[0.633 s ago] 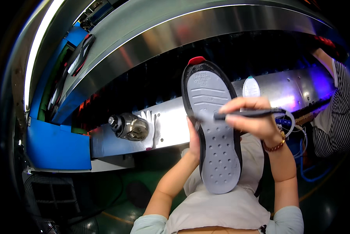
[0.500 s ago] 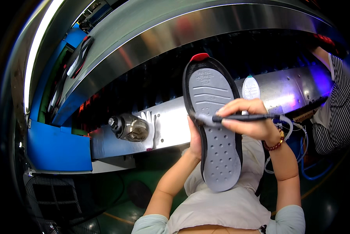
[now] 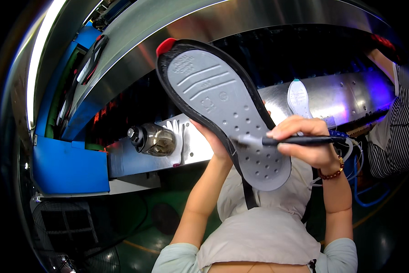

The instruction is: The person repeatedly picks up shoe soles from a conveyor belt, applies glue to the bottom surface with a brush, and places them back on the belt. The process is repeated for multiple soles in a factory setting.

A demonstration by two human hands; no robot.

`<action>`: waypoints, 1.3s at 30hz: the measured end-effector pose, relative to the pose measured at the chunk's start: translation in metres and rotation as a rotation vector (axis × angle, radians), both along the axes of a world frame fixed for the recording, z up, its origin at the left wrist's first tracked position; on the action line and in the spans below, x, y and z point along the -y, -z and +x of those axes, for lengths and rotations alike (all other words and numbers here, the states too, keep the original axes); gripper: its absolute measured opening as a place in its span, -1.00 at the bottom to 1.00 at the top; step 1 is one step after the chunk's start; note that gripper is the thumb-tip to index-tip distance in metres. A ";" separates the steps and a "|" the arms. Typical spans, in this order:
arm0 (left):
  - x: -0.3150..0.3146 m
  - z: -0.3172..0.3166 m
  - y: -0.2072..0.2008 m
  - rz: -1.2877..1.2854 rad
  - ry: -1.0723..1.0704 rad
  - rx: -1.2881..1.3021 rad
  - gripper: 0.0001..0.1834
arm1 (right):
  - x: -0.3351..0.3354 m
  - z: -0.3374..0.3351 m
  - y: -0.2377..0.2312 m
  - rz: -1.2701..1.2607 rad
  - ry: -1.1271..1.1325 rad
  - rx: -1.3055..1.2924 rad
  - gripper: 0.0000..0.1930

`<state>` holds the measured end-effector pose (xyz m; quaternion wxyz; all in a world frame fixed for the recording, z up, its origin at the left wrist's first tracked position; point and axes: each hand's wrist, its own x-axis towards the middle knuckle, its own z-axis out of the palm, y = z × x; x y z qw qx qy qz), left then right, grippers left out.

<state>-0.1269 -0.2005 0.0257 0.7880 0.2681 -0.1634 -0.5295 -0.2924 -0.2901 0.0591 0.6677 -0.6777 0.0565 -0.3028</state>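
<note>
Apron (image 3: pixel 254 232): pale cloth over my lap, on my side of the steel ledge (image 3: pixel 122 159).
My right hand (image 3: pixel 309 139): fingers pinched round the brush (image 3: pixel 300 140), above the near edge of the ledge.
Brush: black, pen-slim handle, whitish bristles blurred over the dimpled half; whether they press down I cannot tell.
My left hand (image 3: pixel 215 139): curled round the left edge of the shoe sole (image 3: pixel 204 86), holding it; most of these fingers are hidden behind it.
Shoe sole: held up above the ledge, tilted, the toe out past its far side and the heel end over my lap.
Sole's face: pale grey and matt, bent grooves across the toe half, small moulded marks mid-length, rows of round dimples toward the heel.
Sole's border: a black rim round the grey, with a bright red tab at the toe.
Drink bottle (image 3: pixel 160 140): smoky, see-through, black-lidded, on the left part of the ledge.
Glove (image 3: pixel 177 141): white, dark red at the cuff, lying on the ledge just beside the bottle.
White sole-shaped piece (image 3: pixel 298 96): on the right part of the ledge, teal at its tip.
Co-worker's striped garment (image 3: pixel 395 141): off the right end of the ledge.
Blue cabinet (image 3: pixel 70 166): at the left end of the ledge.
Black-and-red sole (image 3: pixel 92 60): beyond the ledge, far left.
</note>
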 end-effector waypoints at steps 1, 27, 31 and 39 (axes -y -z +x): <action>0.003 0.002 0.000 -0.058 0.019 -0.012 0.12 | 0.002 0.002 0.005 -0.095 0.033 -0.008 -0.81; 0.008 0.024 -0.025 -0.072 -0.061 0.210 0.10 | 0.005 -0.024 0.040 0.397 -0.239 0.041 -0.78; -0.005 0.007 -0.010 -0.064 -0.086 -0.043 0.05 | -0.004 -0.018 0.038 0.483 -0.185 0.146 -0.81; -0.027 0.017 0.016 -0.292 0.267 -0.220 -0.35 | -0.010 -0.019 0.018 0.141 -0.258 -0.015 -0.77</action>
